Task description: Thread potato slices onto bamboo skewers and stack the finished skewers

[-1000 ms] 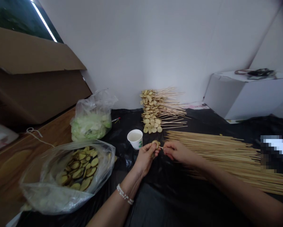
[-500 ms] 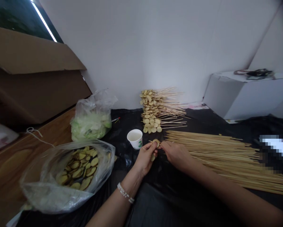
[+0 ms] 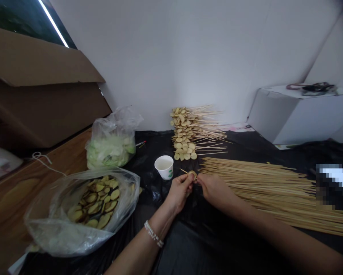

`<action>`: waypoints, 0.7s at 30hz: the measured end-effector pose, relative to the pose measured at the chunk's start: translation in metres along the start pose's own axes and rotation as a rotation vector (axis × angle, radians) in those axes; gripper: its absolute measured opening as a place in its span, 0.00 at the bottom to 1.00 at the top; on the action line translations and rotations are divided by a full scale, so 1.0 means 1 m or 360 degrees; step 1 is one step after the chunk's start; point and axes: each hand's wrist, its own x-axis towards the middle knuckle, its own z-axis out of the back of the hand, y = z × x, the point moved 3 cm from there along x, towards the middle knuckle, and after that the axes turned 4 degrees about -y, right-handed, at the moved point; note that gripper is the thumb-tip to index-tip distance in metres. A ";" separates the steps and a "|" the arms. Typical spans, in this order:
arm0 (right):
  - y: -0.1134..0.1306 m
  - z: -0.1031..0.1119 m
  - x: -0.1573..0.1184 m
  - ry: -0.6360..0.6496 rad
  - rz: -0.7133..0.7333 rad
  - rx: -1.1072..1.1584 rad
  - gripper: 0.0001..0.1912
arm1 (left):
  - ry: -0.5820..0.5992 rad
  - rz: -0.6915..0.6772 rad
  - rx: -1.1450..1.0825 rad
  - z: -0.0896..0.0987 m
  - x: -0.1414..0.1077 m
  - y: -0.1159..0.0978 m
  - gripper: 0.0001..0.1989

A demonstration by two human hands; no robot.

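Skewer (image 3: 184, 171) tip pokes farther out than 1 s ago; my left hand (image 3: 178, 191) pinches the potato slice (image 3: 192, 174) near the cup (image 3: 165, 172), my right hand (image 3: 216, 190) grips the shaft. I'd push straight, fingertips clear.

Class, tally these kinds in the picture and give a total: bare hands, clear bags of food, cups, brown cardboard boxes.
Bare hands, left hand and right hand: 2
Clear bags, bag of slices and bag of pale green pieces: 2
White cup: 1
Brown cardboard box: 1
Total: 6
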 end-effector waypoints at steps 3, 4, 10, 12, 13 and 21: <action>-0.001 0.004 0.002 0.0000 0.0012 0.0052 0.14 | 0.0010 0.0010 -0.0023 -0.002 0.000 -0.001 0.19; -0.001 0.005 0.003 -0.0002 0.0013 0.0046 0.14 | -0.0006 0.0014 -0.0033 -0.001 0.000 -0.003 0.19; -0.001 0.003 -0.001 0.0049 -0.0009 -0.0075 0.14 | -0.0087 -0.0035 -0.0110 0.005 0.002 -0.014 0.19; 0.001 0.002 -0.002 0.0046 0.0005 -0.0023 0.14 | -0.0070 -0.0036 -0.0089 0.004 0.000 -0.014 0.19; 0.002 0.002 -0.002 0.0032 0.0007 0.0010 0.14 | -0.0052 -0.0026 -0.0069 0.002 -0.001 -0.012 0.19; -0.001 0.003 0.001 -0.0063 -0.0005 0.0165 0.14 | 0.0007 0.0080 -0.0178 -0.003 -0.001 -0.004 0.17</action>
